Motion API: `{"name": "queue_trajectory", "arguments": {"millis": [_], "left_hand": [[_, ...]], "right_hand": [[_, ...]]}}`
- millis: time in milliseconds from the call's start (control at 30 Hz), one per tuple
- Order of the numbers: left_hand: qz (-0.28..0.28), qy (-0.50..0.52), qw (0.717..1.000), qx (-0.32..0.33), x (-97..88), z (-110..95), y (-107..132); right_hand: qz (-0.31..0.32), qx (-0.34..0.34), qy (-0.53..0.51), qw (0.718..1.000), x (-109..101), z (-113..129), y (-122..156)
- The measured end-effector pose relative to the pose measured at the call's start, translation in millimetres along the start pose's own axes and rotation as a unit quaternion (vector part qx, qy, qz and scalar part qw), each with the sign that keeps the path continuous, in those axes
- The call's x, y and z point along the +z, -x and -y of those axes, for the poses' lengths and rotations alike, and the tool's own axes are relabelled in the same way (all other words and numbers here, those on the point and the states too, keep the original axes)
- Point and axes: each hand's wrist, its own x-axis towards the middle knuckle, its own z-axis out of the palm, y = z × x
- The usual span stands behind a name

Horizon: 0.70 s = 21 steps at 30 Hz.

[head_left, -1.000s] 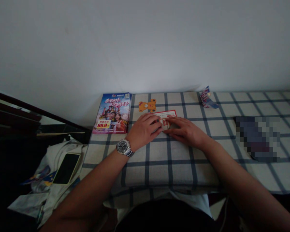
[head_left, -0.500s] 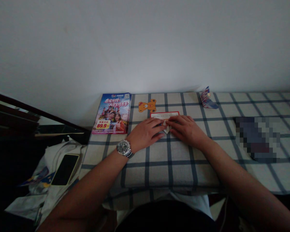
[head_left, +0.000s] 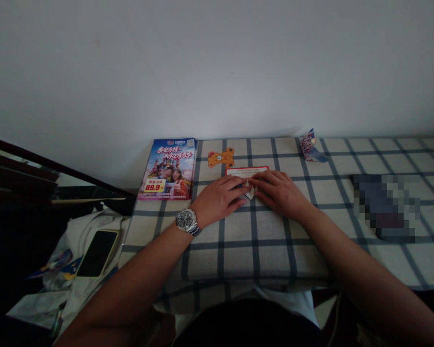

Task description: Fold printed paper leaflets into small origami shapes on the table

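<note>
A partly folded sheet of paper (head_left: 248, 170) with a red border and small print lies in the middle of the checked tablecloth. Its near end comes to a white point between my hands. My left hand (head_left: 221, 197), with a metal watch on the wrist, presses the paper's left side with its fingers. From the right, my right hand (head_left: 280, 193) pinches the paper close to the point, its fingertips almost meeting those of the left. Both hands cover much of the sheet, so the folds under the fingers are hidden.
A stack of colourful flyers (head_left: 169, 168) lies at the left, beside a teddy bear cutout (head_left: 221, 157). A crumpled printed paper (head_left: 312, 147) stands near the wall. A dark, pixelated object (head_left: 383, 207) is at the right. A phone (head_left: 97, 253) rests lower left.
My right fingers have shifted very slightly on the paper near its point. The left hand stays practically in place.
</note>
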Motion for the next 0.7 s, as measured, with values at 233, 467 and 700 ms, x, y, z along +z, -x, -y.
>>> {"name": "queue_trajectory", "arguments": {"millis": [233, 467, 700], "left_hand": [[0.003, 0.023, 1.000, -0.016, 0.2, 1.2, 0.5], [0.005, 0.029, 1.000, -0.010, 1.0, 5.1, 1.2], [0.010, 0.036, 0.999, -0.003, 1.4, 8.2, 1.3]], "right_hand": [[0.000, 0.003, -0.016, 1.000, -2.0, 1.4, -1.2], [0.003, 0.003, -0.014, 1.000, -2.0, 1.2, -1.0], [-0.001, 0.011, -0.012, 1.000, -0.6, 0.2, -1.0]]}}
